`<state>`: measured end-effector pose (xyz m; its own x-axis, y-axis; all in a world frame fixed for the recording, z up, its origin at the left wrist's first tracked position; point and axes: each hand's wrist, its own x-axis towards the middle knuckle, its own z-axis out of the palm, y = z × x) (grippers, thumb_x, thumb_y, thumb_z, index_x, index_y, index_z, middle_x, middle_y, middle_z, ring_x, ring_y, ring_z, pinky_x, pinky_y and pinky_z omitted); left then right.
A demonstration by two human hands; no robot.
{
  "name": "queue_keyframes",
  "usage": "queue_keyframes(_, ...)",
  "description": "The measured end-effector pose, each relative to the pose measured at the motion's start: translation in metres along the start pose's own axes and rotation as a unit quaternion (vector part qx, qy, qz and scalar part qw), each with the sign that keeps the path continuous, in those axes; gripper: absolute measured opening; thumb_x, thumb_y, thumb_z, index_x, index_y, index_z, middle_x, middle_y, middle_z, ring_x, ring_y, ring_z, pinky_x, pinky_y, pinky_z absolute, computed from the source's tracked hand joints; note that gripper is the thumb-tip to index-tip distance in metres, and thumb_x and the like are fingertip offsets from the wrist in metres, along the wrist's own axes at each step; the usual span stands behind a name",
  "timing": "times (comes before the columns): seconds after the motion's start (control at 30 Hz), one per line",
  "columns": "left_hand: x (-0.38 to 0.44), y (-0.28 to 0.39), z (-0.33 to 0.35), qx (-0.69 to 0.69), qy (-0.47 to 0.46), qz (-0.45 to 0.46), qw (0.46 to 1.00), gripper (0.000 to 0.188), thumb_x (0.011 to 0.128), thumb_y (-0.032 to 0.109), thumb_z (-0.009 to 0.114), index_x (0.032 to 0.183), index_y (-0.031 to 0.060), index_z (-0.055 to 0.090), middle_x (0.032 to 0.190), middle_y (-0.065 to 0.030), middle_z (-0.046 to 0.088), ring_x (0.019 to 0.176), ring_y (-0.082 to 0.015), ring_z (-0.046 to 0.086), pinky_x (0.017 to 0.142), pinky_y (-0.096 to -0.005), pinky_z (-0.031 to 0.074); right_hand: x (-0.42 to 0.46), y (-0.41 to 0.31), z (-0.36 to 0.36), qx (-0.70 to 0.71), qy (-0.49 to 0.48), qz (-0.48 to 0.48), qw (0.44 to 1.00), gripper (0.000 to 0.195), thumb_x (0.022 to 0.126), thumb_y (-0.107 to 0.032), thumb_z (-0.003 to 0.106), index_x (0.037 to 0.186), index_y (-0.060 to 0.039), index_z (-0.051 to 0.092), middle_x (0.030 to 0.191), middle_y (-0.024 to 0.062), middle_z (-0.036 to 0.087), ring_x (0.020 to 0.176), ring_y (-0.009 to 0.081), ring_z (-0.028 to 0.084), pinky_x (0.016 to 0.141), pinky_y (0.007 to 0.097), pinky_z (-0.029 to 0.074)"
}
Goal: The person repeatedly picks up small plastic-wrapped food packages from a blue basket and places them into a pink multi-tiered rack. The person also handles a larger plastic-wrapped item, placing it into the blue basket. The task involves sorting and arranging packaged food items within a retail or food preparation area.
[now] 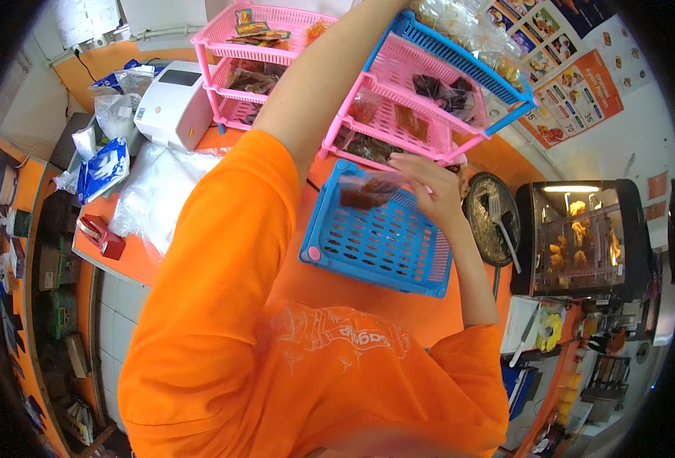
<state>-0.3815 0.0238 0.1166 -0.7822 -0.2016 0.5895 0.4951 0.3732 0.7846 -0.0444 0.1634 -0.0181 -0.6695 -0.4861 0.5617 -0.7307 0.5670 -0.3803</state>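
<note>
My right hand [432, 186] pinches a small clear plastic packet of something brown [366, 194], blurred, over a blue plastic basket [371, 243] with oval holes. The basket stands on the orange tabletop in front of me. My left hand is out of view past the top edge; its forearm reaches up between two tiered racks. At the right, a pink rack [383, 80] with a blue top tier [463, 51] holds packets of dark and brown contents, and filled clear bags [457, 23] on top. The left pink rack [246, 54] holds small sachets [257, 31] and bagged items.
A white label printer [168, 106], clear plastic bags [160, 183] and a red tape dispenser [101, 237] are at the left. Right of the basket lie a round pan [489, 220] with a slotted spatula [500, 223] and a lit display cabinet [583, 237] with fried food.
</note>
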Motion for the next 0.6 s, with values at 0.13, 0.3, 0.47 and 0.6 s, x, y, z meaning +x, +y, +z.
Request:
queue_keyframes(0.13,-0.014,0.010,0.009,-0.013,0.005,0.004,1.000,0.050,0.070,0.015,0.074,0.111,-0.0070,0.055,0.110,-0.0298,0.062,0.108,-0.0410,0.061,0.091,-0.0435,0.050,0.036,-0.001,-0.044,0.067,0.154,0.140,0.976,0.018,0.098,-0.017,0.055,0.098,0.0004,0.062,0.103,0.0083,0.070,0.103,0.0189,0.065,0.084,0.0334,0.052)
queue_keyframes(0.3,-0.002,-0.008,-0.007,-0.080,-0.005,0.006,0.997,0.058,0.068,0.015,0.078,0.116,-0.0045,0.052,0.115,-0.0266,0.060,0.108,-0.0390,0.060,0.090,-0.0421,0.050,0.149,0.003,-0.098,0.287,0.156,0.148,0.934,0.023,0.100,-0.021,0.048,0.112,-0.0025,0.055,0.099,0.0089,0.067,0.093,0.0201,0.065,0.077,0.0336,0.054)
queue_keyframes(0.47,-0.019,0.017,-0.010,-0.096,0.008,-0.033,0.995,0.059,0.069,0.010,0.074,0.121,-0.0006,0.048,0.119,-0.0264,0.055,0.109,-0.0393,0.056,0.091,-0.0428,0.048,0.237,0.102,-0.117,0.207,0.284,0.099,0.931,0.027,0.098,-0.018,0.052,0.115,0.0031,0.055,0.108,0.0114,0.062,0.090,0.0189,0.061,0.077,0.0316,0.051)
queue_keyframes(0.6,-0.024,0.019,-0.010,-0.133,0.029,-0.065,0.989,0.050,0.071,0.000,0.060,0.120,-0.0011,0.047,0.123,-0.0317,0.046,0.110,-0.0421,0.052,0.094,-0.0459,0.045,0.246,0.116,-0.093,0.223,0.096,0.269,0.932,0.029,0.101,-0.027,0.048,0.116,-0.0046,0.055,0.089,0.0050,0.065,0.081,0.0164,0.066,0.072,0.0307,0.056)
